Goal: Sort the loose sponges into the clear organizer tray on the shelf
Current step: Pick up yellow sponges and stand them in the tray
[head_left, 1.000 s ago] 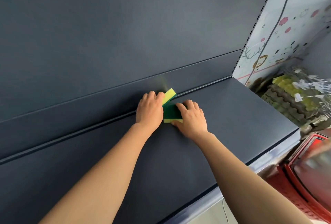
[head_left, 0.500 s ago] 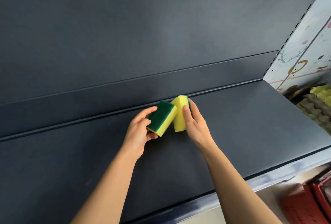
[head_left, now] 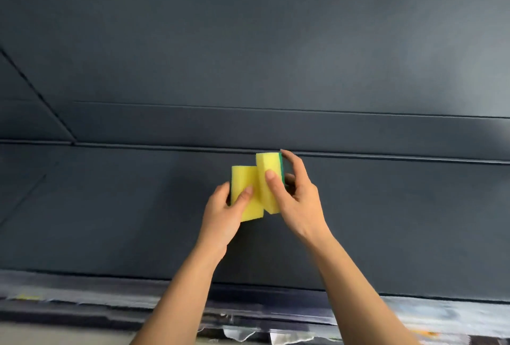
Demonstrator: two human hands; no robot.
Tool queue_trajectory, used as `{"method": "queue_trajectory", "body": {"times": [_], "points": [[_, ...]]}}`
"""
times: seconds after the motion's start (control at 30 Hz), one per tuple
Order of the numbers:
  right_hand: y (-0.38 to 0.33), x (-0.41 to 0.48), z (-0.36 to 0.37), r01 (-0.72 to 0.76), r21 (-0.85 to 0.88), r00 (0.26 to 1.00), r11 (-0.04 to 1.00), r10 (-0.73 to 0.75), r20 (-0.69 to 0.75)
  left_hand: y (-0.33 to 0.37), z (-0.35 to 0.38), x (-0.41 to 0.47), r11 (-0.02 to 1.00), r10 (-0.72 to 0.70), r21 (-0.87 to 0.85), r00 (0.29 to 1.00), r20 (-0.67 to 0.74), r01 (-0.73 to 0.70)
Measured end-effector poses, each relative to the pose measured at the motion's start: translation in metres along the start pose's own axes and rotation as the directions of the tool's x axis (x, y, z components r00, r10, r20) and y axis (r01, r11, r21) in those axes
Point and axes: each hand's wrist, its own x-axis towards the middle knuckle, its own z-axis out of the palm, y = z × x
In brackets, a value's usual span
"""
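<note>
Two yellow sponges with green scouring backs are held up above the dark shelf (head_left: 386,220). My left hand (head_left: 223,217) grips the left sponge (head_left: 244,182), its yellow face toward me. My right hand (head_left: 295,198) pinches the right sponge (head_left: 266,168), thumb on the yellow face and fingers behind on the green side. This sponge stands upright and slightly overlaps the left one. No clear organizer tray is in view.
The dark grey shelf stretches wide to both sides, with a dark back panel (head_left: 248,41) behind it. Its front edge (head_left: 82,289) runs along the bottom, with blurred items below it.
Both sponges were lifted off the back of the shelf and turned so their yellow faces show. The view swung left, so the patterned wall and packaged sponges at right dropped out of sight.
</note>
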Motion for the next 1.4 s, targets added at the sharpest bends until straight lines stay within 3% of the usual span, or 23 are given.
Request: {"method": "queue_trajectory", "body": {"times": [0.13,0.3,0.63,0.83,1.07,1.4], "points": [[-0.02,-0.006,0.063,0.085,-0.101,0.995,0.991,-0.079,0.065,-0.011,-0.074,-0.019,0.996,0.087,-0.004,0.986,-0.14,-0.088],[-0.054,-0.028,0.156,0.24,-0.044,0.951,0.97,-0.226,0.211,-0.031,-0.178,-0.055,0.994,0.093,0.071,0.964,-0.249,-0.077],[-0.102,-0.074,0.324,0.225,0.173,0.902,0.959,-0.273,0.335,-0.069,-0.35,-0.115,0.997,0.076,0.035,0.887,-0.456,-0.067],[-0.141,-0.1,0.418,0.212,0.276,0.832,0.938,-0.321,0.452,-0.088,-0.443,-0.148,0.997,0.026,-0.039,0.789,-0.613,-0.063],[-0.17,-0.104,0.51,0.161,0.304,0.785,0.939,-0.309,0.537,-0.101,-0.524,-0.154,0.998,0.021,-0.023,0.701,-0.713,-0.053],[-0.222,-0.082,0.658,0.148,0.322,0.658,0.935,-0.336,0.673,-0.105,-0.662,-0.14,0.999,0.003,-0.02,0.554,-0.832,-0.035]]}}
